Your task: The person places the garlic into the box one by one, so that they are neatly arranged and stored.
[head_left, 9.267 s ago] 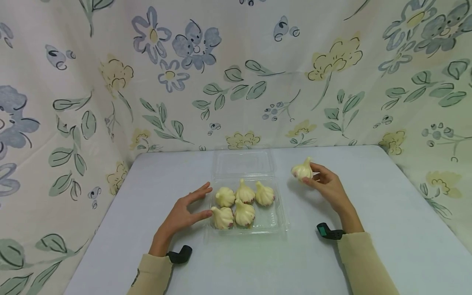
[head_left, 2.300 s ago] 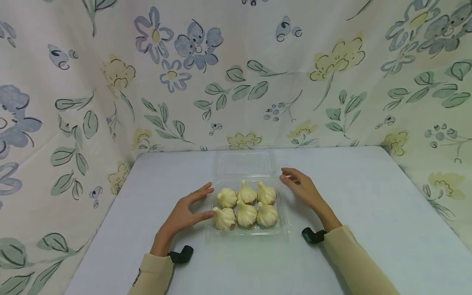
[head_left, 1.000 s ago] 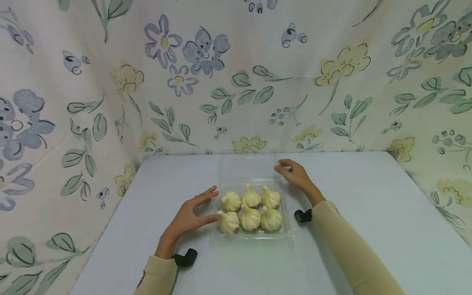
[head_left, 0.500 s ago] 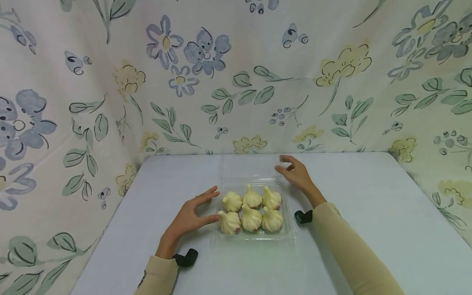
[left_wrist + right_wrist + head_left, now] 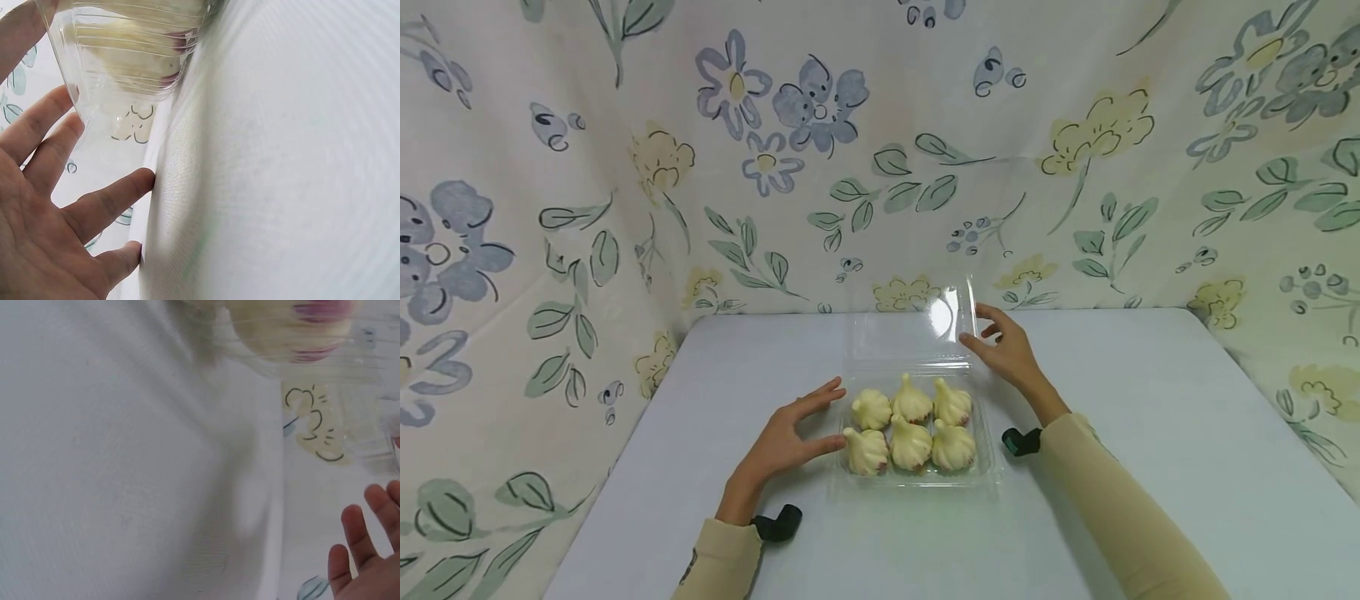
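A clear plastic clamshell box (image 5: 917, 482) stands on the table with several garlic bulbs (image 5: 911, 443) in two rows. Its hinged lid (image 5: 904, 335) is tilted up at the back, with glare on its right part. My right hand (image 5: 1006, 350) pinches the lid's right edge, thumb in front and fingers behind. In the right wrist view, the right hand's fingers (image 5: 357, 534) show at the lower right, but the grip lies mostly outside that view. My left hand (image 5: 786, 437) steadies the box's left side with spread, fairly straight fingers. The left wrist view shows fingertips (image 5: 74, 122) against the plastic rim.
A white-covered table (image 5: 1097, 375) lies under the box. Behind and beside it hangs a cloth (image 5: 820, 208) printed with flowers and leaves. Black wrist cameras (image 5: 778, 523) are strapped to both wrists.
The sixth bulb, earlier in my right hand, now sits at the box's front right. That hand moved to the lid, which has swung up from lying flat. My left hand stays at the box.
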A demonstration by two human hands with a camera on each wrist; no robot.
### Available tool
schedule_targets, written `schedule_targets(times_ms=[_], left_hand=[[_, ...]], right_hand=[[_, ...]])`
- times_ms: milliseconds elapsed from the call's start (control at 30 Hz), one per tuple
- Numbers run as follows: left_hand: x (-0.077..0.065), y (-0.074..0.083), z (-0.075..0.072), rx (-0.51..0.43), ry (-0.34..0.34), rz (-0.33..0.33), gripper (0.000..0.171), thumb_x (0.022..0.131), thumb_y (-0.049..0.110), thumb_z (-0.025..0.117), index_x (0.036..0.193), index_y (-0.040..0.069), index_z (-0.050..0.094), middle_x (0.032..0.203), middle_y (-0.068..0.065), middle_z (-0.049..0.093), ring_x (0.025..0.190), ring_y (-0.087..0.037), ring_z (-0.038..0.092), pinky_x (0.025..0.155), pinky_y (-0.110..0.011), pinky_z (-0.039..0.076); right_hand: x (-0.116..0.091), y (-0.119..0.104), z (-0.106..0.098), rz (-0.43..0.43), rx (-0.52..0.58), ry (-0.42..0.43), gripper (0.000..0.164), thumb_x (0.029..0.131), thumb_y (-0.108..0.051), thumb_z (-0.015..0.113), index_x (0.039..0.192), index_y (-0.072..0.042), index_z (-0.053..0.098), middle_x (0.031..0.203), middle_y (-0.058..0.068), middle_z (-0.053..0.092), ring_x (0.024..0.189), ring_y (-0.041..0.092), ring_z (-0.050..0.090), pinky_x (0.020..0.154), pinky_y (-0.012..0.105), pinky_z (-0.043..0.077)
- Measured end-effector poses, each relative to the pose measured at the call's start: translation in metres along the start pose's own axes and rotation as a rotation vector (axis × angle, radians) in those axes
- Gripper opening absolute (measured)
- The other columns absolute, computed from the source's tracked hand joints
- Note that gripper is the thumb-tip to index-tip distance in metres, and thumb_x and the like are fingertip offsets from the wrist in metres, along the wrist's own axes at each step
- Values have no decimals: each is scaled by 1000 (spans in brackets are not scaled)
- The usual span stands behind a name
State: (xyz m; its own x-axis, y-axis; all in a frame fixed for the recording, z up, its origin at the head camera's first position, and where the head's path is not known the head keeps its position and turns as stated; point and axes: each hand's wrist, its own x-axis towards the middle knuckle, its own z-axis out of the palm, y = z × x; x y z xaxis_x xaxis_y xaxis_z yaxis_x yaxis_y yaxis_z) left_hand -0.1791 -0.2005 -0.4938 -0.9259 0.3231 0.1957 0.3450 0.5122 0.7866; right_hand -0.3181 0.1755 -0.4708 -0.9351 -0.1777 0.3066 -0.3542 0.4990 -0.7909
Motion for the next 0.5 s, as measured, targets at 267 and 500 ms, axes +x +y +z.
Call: schedule_targets(times_ms=[267, 500], left_hand=[[0, 2, 0, -2, 3, 3, 72, 84, 39, 84, 147, 19, 57, 161, 12, 41, 151, -26, 39, 120, -65, 29], [-1, 3, 1, 13, 3, -1, 71, 84, 39, 84, 147, 19, 57, 162, 11, 41, 152, -26, 38, 120, -66, 29]], right_hand=[[-6, -12, -7, -60, -3, 37, 61, 93, -24, 77, 147, -10, 52, 144, 16, 59, 109, 40, 60, 95, 55, 46], [-14, -18, -12, -106, 3, 56, 60, 92, -22, 77, 146, -13, 54, 143, 15, 59, 108, 37, 59, 95, 60, 46]])
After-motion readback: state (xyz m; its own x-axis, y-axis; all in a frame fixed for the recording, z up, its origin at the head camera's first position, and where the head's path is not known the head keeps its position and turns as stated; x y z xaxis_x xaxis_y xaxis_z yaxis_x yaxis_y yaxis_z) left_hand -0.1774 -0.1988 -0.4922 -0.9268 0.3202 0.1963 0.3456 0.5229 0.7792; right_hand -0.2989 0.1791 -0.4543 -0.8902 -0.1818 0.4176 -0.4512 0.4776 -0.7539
